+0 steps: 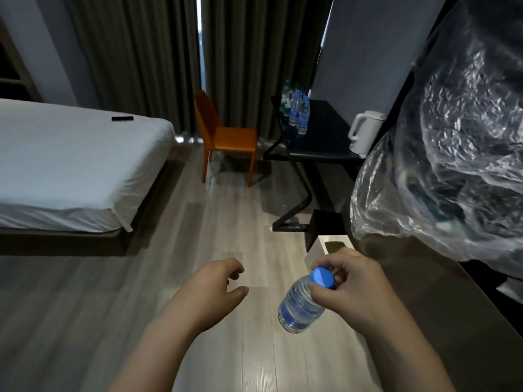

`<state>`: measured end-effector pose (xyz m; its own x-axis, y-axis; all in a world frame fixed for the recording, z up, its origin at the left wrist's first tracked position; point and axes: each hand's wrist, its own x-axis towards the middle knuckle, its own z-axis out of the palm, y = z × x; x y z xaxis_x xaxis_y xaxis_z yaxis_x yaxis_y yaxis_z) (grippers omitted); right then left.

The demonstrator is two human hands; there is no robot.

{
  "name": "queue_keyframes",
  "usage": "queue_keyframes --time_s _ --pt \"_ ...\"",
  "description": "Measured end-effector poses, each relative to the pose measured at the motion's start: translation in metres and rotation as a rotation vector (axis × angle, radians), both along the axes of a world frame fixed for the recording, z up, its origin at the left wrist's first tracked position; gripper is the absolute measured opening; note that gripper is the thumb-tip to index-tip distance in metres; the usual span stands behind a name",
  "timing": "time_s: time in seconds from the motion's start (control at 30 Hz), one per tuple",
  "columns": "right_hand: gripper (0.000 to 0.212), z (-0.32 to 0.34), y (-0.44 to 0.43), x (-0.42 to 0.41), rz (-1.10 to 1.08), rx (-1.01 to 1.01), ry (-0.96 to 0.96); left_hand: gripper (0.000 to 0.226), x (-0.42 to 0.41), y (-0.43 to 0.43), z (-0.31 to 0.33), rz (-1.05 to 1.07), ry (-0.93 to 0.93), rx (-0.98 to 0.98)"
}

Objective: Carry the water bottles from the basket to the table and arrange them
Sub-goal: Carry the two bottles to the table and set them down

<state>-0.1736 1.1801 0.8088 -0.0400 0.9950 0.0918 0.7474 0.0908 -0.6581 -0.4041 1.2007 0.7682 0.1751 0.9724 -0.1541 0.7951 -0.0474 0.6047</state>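
I have the right grip (348, 287) pinched round the neck of a water bottle (300, 306), fingers curled just beside its blue cap (322, 277). I judge that hold suits carrying: the ribbed cap gives purchase where the smooth, clear plastic body would flex, and the bottle hangs tilted, base toward the near left, over the pale wood-grain floor (226, 222). The left grip (218, 290) holds nothing, its fingers loosely curled, free to steady or take the bottle. The goal is the dark, matte bench (319, 148) at far right. A tight cluster of bottles (297, 111) with blue caps and labels already stands upright at its far end, near the curtain, so I take this as mid-task, walking one more across. A white, smooth kettle (365, 131) sits at the bench's near right edge, well apart from the cluster, leaving bare top between them. An orange chair (226, 137) stands just left of the bench. I cannot pick out the basket; crinkled clear plastic wrap (452, 165) fills the right side.
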Motion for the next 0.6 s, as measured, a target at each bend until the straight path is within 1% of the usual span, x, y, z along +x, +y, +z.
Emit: queue_keyframes --time_s 0.17,0.33,0.6 --pt "0.019 0.001 0.069 -0.032 0.005 -0.049 -0.031 0.039 -0.028 0.069 -0.004 -0.022 -0.002 -0.005" --pt "0.016 -0.005 0.145 -0.052 0.007 -0.075 -0.075 0.038 -0.048 0.139 -0.013 -0.025 -0.013 -0.028" --pt "0.013 -0.013 0.288 -0.072 0.038 -0.091 -0.085 0.037 -0.072 0.281 -0.016 -0.003 0.054 -0.012"
